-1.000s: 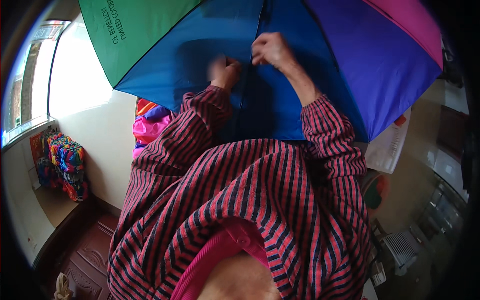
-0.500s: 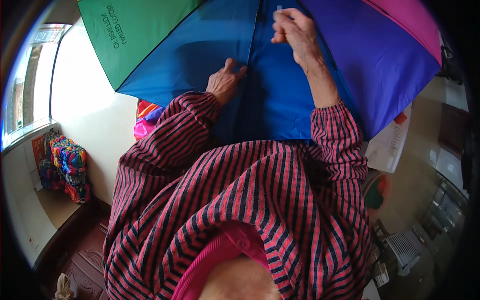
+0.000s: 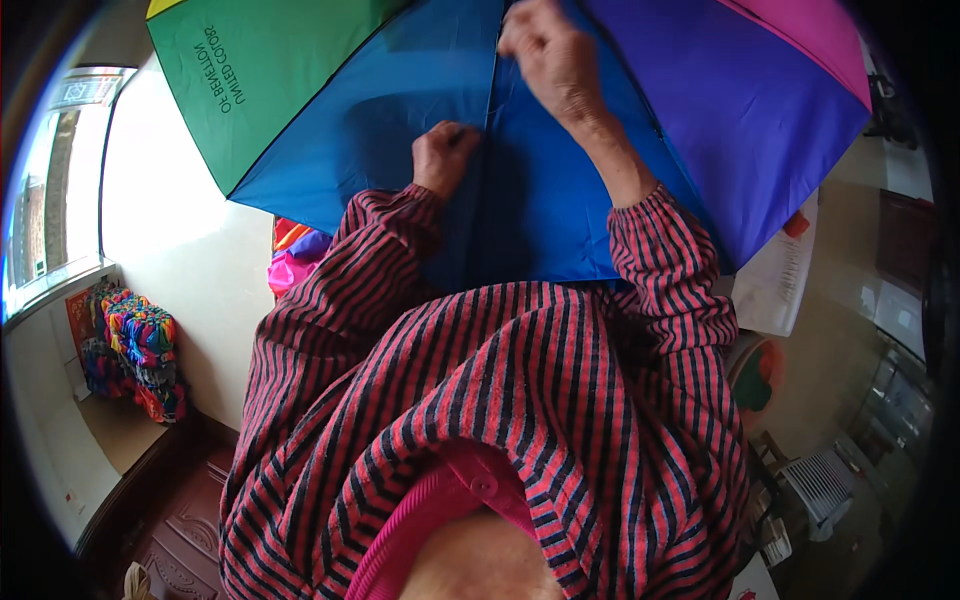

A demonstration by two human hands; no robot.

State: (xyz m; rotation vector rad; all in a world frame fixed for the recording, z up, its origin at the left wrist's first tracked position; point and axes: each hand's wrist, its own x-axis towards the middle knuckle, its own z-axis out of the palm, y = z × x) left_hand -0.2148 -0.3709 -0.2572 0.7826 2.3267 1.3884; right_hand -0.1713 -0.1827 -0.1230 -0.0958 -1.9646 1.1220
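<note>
An opened umbrella (image 3: 560, 200) with green, blue, purple and pink panels spreads before me, its ribs and seams facing me. My left hand (image 3: 445, 158) is closed, its fingers curled close to the dark rib (image 3: 490, 110) that runs down the blue panels. Whatever those fingers may hold is hidden. Higher up and to the right, my right hand (image 3: 550, 55) is also closed, fingers bent together over the upper part of the same rib. Its fingertips are slightly smeared, and anything pinched in them is too small to make out.
Bright folded cloth (image 3: 292, 262) shows beyond my left sleeve. Farther left, a multicoloured bundle (image 3: 140, 335) sits on a ledge below the window (image 3: 65, 190). At the right are a white surface (image 3: 775, 285), a round green-and-red item (image 3: 757, 375) and a slatted stool (image 3: 815, 487).
My right hand has moved up and left toward the rib. The left hand's fingers, extended before, have curled closed. In the picture, the umbrella has shifted slightly left.
</note>
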